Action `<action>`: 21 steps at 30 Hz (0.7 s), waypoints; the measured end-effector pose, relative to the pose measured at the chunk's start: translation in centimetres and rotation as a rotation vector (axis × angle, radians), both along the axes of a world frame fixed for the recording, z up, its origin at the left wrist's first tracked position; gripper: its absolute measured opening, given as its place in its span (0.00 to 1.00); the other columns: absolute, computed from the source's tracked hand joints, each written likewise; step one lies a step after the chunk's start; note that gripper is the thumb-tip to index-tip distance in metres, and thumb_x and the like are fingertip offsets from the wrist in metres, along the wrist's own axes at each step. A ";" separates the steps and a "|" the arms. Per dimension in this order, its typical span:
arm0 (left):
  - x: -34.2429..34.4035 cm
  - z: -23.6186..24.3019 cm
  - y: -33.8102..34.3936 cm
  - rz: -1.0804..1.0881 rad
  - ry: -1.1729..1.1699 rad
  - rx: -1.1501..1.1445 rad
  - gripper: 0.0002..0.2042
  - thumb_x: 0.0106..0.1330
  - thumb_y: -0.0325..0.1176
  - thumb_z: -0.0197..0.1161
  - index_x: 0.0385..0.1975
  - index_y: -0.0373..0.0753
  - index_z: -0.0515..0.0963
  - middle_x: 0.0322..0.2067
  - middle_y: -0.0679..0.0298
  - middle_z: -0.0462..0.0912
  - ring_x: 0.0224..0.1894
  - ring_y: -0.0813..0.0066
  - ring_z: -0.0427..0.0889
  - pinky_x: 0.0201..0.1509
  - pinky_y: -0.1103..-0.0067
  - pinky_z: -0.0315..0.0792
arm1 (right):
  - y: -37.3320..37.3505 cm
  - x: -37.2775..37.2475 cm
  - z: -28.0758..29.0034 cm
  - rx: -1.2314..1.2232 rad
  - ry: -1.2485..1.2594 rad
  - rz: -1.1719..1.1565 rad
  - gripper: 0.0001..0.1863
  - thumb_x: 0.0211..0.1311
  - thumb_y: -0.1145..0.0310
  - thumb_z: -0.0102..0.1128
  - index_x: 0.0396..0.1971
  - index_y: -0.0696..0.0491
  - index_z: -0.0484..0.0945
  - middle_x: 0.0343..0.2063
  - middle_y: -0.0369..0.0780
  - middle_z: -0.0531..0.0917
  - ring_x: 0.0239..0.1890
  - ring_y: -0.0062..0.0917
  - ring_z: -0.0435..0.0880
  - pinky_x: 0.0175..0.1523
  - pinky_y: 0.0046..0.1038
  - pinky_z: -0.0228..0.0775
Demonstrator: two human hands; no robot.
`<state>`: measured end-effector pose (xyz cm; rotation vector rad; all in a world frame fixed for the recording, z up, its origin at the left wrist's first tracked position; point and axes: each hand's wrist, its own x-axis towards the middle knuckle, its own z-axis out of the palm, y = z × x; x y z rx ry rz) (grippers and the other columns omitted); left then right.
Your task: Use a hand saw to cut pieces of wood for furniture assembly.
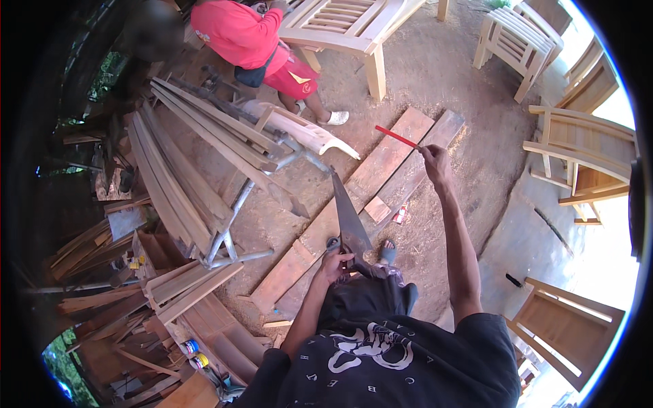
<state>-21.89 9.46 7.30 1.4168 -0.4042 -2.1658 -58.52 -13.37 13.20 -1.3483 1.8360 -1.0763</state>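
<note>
A tapered handsaw (350,221) points forward from the left hand (335,265); a thin red stick (396,137) juts leftward from the right hand (435,163).

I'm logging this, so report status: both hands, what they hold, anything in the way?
Left hand holding handsaw, blade pointing forward. Right hand holding thin red stick, arm outstretched. Possible obstructions: planks below, co-worker ahead-left.

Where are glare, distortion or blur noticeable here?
Head view: glare whites out the right side behind the wooden chairs; shapes bow near the rim; the left falls dark; a patch beside the red-shirted co-worker is blurred; the handsaw looks sharper.
</note>
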 end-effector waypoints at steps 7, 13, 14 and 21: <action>0.0 -0.6 -2.4 0.049 0.090 0.032 0.19 0.64 0.25 0.65 0.56 0.39 0.77 0.44 0.64 0.84 0.47 0.66 0.85 0.52 0.64 0.82 | -12.6 9.1 3.4 0.078 -0.576 -0.108 0.15 0.71 0.56 0.60 0.41 0.52 0.86 0.24 0.30 0.76 0.26 0.15 0.73 0.29 0.22 0.68; 0.2 -0.4 -5.5 0.025 0.085 -0.053 0.20 0.62 0.30 0.68 0.54 0.39 0.76 0.43 0.65 0.83 0.44 0.71 0.82 0.50 0.72 0.77 | -17.7 13.9 4.8 0.106 -0.623 -0.050 0.15 0.71 0.56 0.61 0.42 0.52 0.85 0.27 0.30 0.74 0.29 0.16 0.72 0.32 0.23 0.67; 0.4 0.0 -5.9 0.048 0.094 -0.052 0.20 0.62 0.30 0.68 0.54 0.39 0.76 0.43 0.65 0.83 0.44 0.71 0.82 0.50 0.72 0.77 | -18.4 14.9 5.0 0.115 -0.612 -0.030 0.15 0.71 0.56 0.61 0.42 0.52 0.85 0.27 0.30 0.74 0.29 0.16 0.72 0.32 0.23 0.67; 0.5 3.6 -8.8 -0.001 0.043 -0.133 0.22 0.59 0.30 0.69 0.55 0.39 0.78 0.42 0.67 0.81 0.41 0.73 0.79 0.49 0.76 0.71 | -23.0 18.3 5.6 0.051 -0.581 -0.001 0.17 0.66 0.56 0.66 0.44 0.55 0.85 0.26 0.34 0.76 0.26 0.19 0.74 0.28 0.24 0.68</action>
